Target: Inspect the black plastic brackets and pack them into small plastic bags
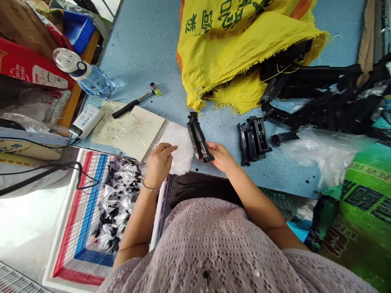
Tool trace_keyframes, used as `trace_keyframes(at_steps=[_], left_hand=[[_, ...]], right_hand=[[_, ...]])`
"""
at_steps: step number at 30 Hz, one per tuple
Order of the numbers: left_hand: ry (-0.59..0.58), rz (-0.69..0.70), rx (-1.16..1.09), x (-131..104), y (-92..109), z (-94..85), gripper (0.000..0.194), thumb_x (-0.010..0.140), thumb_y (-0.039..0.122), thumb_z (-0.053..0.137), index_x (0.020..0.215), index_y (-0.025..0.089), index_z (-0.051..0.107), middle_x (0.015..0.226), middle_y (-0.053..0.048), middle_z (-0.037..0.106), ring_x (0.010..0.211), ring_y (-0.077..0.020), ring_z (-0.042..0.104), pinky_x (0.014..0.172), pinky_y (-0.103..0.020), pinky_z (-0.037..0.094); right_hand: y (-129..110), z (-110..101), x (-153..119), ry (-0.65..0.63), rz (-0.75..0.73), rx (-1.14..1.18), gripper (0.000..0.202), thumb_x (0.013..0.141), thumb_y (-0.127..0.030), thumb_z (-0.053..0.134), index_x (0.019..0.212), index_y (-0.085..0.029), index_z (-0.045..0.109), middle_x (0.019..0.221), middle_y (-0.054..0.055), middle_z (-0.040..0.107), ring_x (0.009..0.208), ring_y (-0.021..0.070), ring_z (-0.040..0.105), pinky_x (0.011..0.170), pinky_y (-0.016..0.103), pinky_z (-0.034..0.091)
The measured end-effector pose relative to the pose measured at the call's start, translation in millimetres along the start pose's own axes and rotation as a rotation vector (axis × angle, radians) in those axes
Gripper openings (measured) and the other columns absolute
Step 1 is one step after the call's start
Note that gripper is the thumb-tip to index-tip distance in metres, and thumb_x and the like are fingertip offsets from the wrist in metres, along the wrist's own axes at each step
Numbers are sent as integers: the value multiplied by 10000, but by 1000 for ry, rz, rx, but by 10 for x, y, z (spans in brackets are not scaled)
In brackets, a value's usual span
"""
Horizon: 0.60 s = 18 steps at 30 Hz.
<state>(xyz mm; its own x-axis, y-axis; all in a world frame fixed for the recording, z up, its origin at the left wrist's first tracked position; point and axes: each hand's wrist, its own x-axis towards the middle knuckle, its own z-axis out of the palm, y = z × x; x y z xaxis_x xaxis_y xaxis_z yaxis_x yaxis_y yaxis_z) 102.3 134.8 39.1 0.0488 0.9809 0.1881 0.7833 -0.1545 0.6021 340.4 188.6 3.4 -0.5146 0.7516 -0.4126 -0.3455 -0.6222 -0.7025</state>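
Note:
My right hand point(222, 157) grips a long black plastic part point(198, 136) near its lower end, at the table's front edge. To the left, my left hand point(159, 162) is closed in a pinch; anything between its fingertips is too small to make out. It hovers over a stack of thin clear plastic bags point(180, 148), a short way from the black part. Tiny pale slivers point(139, 127) lie scattered on a paper pad point(122, 138) beside that hand. Several similar black parts point(253, 140) stand side by side to the right of my right hand.
A small hammer point(134, 101) rests by the pad, near a white device point(87, 121) and a water bottle point(88, 77). A yellow woven sack point(226, 53) spills black parts point(324, 81) at the right. Below the table's left edge, a basket point(65, 228) contains bagged pieces.

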Motion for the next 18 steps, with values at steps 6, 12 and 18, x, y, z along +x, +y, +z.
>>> trace_keyframes(at_steps=[6,12,18], left_hand=[[12,-5,-26,-16,-27,10,495,930,73,509,1379,210,663,1374,-124,668,1193,-229,689,1027,-393,598],[10,198,-17,-172,81,86,677,958,37,491,1597,248,418,1503,-151,572,1347,-255,619,1112,-395,579],[-190,420,-177,-351,290,263,705,987,84,467,1650,244,285,1552,-169,519,1425,-257,558,1144,-413,555]], right_hand=[[-8,-42,-438,-158,181,42,328,720,-386,904,885,-186,704,860,34,757,754,171,734,683,296,632],[265,-26,-316,-215,409,128,477,615,-424,939,866,-157,634,847,66,769,720,168,749,605,228,619],[207,232,-336,140,-31,-407,524,808,-307,798,1264,-240,548,926,-2,723,800,178,709,812,365,620]])
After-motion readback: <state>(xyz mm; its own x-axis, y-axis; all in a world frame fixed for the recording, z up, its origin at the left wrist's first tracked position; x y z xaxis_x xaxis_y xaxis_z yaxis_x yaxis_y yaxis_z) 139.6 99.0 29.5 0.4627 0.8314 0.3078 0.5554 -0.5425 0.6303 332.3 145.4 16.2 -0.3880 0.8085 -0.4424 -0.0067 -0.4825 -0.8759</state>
